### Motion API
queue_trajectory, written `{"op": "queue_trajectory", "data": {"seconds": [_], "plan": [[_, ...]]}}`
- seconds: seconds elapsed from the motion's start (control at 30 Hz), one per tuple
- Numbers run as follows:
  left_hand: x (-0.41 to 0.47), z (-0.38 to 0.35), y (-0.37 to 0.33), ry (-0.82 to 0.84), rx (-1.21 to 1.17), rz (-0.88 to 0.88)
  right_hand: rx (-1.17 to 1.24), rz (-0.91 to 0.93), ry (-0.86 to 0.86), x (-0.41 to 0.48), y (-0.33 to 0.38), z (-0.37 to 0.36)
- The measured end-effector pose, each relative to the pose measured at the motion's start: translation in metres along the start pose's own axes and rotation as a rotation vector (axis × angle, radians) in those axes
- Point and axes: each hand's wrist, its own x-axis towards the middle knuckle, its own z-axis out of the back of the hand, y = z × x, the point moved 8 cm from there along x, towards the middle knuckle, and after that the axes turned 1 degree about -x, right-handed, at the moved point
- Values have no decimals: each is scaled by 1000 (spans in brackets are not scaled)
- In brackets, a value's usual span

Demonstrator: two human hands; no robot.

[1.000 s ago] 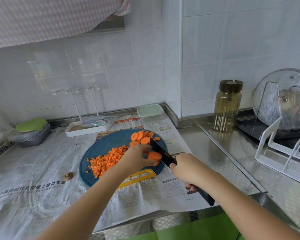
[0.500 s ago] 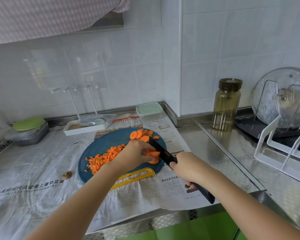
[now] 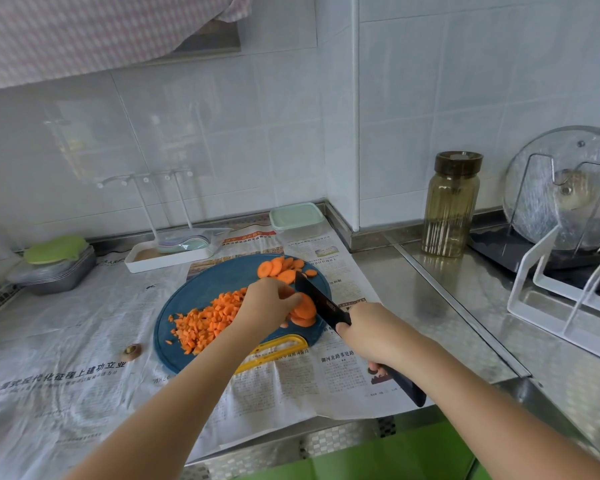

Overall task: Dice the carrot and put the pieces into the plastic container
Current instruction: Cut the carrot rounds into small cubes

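Knife [image 3: 322,302] seemingly against carrot slices [image 3: 306,309]

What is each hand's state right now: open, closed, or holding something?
Left hand: fingers curled onto the stacked carrot slices, holding them down.
Right hand: closed around the knife.

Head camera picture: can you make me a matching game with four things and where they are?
Things:
1 diced carrot
2 knife
3 plastic container
4 stacked carrot slices

Places:
A held in the right hand
B held under the left hand
C piled on the left side of the blue cutting board
D behind the board, against the wall

Pairs: 1-C, 2-A, 3-D, 4-B
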Motion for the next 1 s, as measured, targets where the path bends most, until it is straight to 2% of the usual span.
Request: {"op": "queue_trajectory", "data": {"seconds": [0.3, 0.5, 0.7, 0.77, 0.9, 1.0], "plan": [[-4, -6, -1, 105, 131, -5, 48, -17, -32, -2, -2, -1], [-7, -9, -3, 101, 161, -38, 35, 18, -87, -4, 3, -6], [-8, -11, 22, 198, -409, 193, 143, -148, 43, 10, -14, -20], [-10, -13, 26, 168, -465, 234, 92, -91, 30, 12, -10, -15], [-14, -16, 32, 33, -429, 251, 45, 38, 25, 6, -3, -7], [-15, -14, 28, -41, -300, 185, 6, 88, 21, 2, 1, -2]]}}
